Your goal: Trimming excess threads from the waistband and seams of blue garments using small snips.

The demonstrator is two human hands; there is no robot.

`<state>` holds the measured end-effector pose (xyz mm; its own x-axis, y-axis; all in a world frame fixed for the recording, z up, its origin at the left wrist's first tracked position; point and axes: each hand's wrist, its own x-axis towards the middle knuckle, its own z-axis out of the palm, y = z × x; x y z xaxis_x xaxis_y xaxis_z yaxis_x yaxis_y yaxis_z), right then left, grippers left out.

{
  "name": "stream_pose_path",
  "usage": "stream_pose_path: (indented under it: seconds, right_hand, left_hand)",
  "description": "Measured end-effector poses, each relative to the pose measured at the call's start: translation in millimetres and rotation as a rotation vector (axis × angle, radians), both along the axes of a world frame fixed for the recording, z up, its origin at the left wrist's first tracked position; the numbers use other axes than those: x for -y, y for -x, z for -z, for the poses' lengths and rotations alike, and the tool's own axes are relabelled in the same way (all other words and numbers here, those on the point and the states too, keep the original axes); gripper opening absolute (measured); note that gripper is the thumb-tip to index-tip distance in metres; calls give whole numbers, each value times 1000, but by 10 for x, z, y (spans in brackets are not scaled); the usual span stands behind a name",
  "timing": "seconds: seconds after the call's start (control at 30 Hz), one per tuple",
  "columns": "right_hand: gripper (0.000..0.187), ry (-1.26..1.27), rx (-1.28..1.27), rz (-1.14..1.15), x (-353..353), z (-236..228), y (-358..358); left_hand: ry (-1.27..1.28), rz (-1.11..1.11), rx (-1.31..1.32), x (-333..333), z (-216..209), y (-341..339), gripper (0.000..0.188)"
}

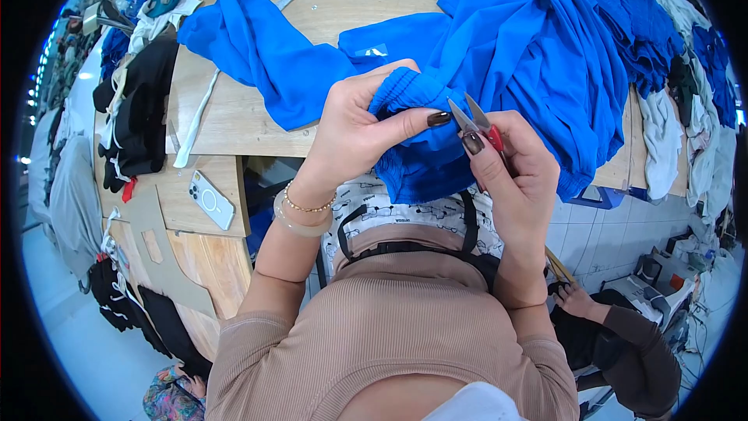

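Note:
My left hand grips the gathered elastic waistband of a bright blue garment, its thumb lying across the ruched edge. In my right hand is a pair of small red-handled thread snips. Their two pointed blades stand apart, close to the left thumb and beside the blue cloth. Whether a thread lies between the blades is too small to tell. The rest of the blue fabric spreads over the table to the left and right of my hands.
A pile of blue garments covers the right side of the wooden table. Black garments, a white strip and a phone lie at left, near a cardboard pattern piece. Another person sits at lower right.

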<state>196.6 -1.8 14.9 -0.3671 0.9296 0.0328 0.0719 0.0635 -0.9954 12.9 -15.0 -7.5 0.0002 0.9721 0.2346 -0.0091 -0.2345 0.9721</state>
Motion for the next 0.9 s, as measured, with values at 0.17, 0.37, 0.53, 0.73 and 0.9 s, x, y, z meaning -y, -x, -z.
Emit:
stream_pose_path:
  seconds: [0.17,0.37,0.53,0.73,0.9]
  right_hand:
    - [11,-86,-18,19,-6,26,16]
    - [52,327,-192,-93,-43,23,-12]
    - [49,403,-328,-172,-79,91,-72]
    - [39,-80,3,-253,-116,-13,-108]
    - [37,-88,-38,-173,-51,32,-59]
  left_hand:
    - [0,-24,32,-18,-3,-14,8]
    - [-133,-31,-99,-45,17,-3,9]
    - [-120,14,-42,-44,-14,-58,11]
    - [-128,13,-13,-57,-17,-50,11]
    - [-156,10,-65,-85,-10,-52,12]
